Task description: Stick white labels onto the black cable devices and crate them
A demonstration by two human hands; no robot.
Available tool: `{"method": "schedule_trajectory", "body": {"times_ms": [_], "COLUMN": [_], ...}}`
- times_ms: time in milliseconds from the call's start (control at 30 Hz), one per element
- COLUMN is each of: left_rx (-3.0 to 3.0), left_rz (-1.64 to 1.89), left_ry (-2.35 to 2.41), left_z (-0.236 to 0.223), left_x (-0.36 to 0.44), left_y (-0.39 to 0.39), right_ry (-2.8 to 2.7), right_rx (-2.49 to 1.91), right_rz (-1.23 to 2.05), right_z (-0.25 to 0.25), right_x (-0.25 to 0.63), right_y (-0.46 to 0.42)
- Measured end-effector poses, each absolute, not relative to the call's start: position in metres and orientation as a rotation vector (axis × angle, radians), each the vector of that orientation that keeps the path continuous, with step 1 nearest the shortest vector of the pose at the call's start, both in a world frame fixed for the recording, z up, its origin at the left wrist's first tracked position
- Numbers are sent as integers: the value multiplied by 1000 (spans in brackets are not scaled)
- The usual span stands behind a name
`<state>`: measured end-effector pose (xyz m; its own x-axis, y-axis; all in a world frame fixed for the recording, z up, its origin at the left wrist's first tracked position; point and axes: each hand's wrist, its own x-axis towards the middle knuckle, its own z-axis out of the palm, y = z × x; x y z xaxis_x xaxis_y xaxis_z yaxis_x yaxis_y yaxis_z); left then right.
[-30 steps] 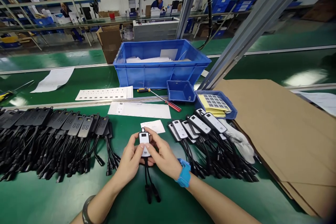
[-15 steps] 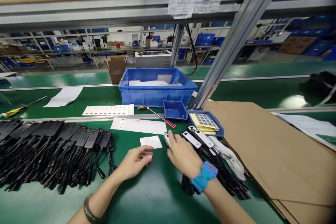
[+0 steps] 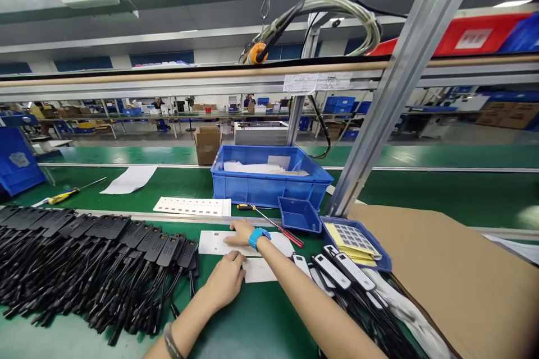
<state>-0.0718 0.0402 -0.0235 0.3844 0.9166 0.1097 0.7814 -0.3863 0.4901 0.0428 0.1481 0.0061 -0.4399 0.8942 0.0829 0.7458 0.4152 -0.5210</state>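
My right hand reaches forward over a long white label sheet. Its thumb and fingers are apart on the sheet's left part, near a few small dark printed marks. My left hand rests just in front, at the left edge of a smaller white paper. Its fingers are bent and loosely apart, with the tips partly hidden. To the right lie several white-faced black devices with cables, partly behind my right forearm. On the left are rows of black cabled devices.
A large blue bin holds papers. Near it are a small blue tray, a screwdriver and a tray of yellow-backed label sheets. Cardboard covers the right side. A metal post rises behind the trays.
My right hand has left the white-faced devices and moved left and forward onto the long label sheet. My left hand stays by the smaller paper. The view has tilted upward.
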Motion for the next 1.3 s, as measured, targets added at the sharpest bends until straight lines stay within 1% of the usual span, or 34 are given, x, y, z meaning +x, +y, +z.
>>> {"method": "schedule_trajectory", "body": {"times_ms": [267, 333, 433, 500, 533, 600, 700, 733, 833, 900, 1100, 1300], "left_rx": [2237, 2192, 1987, 1676, 1497, 1220, 1091, 1087, 1077, 1071, 1125, 1190], "left_rz": [796, 946, 1296, 1473, 1491, 1386, 1241, 1234, 1277, 1314, 1355, 1338], "left_ry": [1431, 1528, 1714, 1627, 1508, 1242, 1046, 1033, 1044, 1044, 964, 912], "left_z": [-22, -16, 4, 23, 34, 54, 79, 85, 96, 99, 103, 105], "left_x": [-104, -109, -118, -122, -122, -121, -113, -110, -100, -94, -79, -70], "left_y": [43, 41, 36, 30, 26, 17, 0, -5, -20, -26, -39, -45], "right_ry": [-2394, -2345, -2241, -2198, -2185, -2150, -2081, -2048, -1866, -1747, -1763, -1712], "right_rx": [-1378, -1301, -1138, -1026, -974, -882, -794, -797, -841, -810, -722, -715], "right_rz": [692, 700, 717, 745, 766, 820, 837, 768, 401, 256, 426, 521], "right_z": [-8, -3, 17, 33, 41, 56, 72, 76, 82, 84, 84, 81], "right_x": [30, 37, 55, 67, 72, 80, 86, 86, 83, 80, 80, 89], "right_y": [152, 144, 124, 108, 100, 85, 66, 60, 41, 25, -13, -20]}}
